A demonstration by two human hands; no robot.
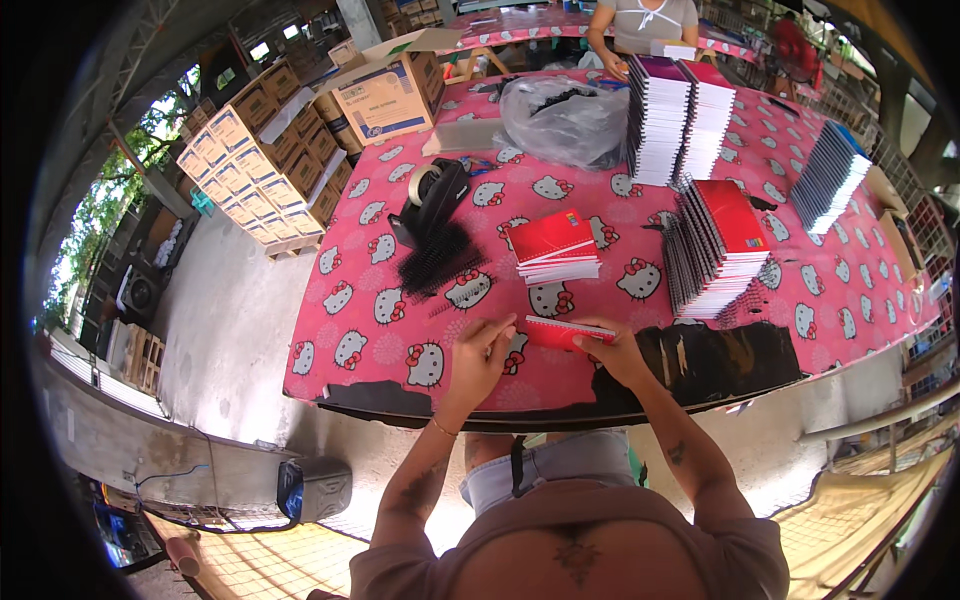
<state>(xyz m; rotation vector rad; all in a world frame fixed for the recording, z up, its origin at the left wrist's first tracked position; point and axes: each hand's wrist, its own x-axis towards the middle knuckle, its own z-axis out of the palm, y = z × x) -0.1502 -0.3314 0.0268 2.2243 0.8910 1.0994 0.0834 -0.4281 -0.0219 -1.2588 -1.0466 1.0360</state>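
Observation:
In front of me, over the table edge, a small red notebook [553, 333] with white page edges is held tilted in my right hand [616, 352], thumb on top. My left hand [484, 358] is just left of it, its thumb and fingertips pinched together; whatever they hold is too small to make out. Beyond my hands lies a short stack of red-covered, unbound page blocks [552, 240]. To its left is a heap of black spiral binding coils [440, 258]. A taller stack of red spiral notebooks [715, 245] stands on the right.
Behind the coils sits a black tape dispenser [436, 195]. Tall notebook stacks [660, 125] and a dark blue one [830, 178] stand farther right, near a clear plastic bag [565, 125]. An open carton [385, 95] is at the back left. Another person [650, 22] works across the pink-covered table [350, 300].

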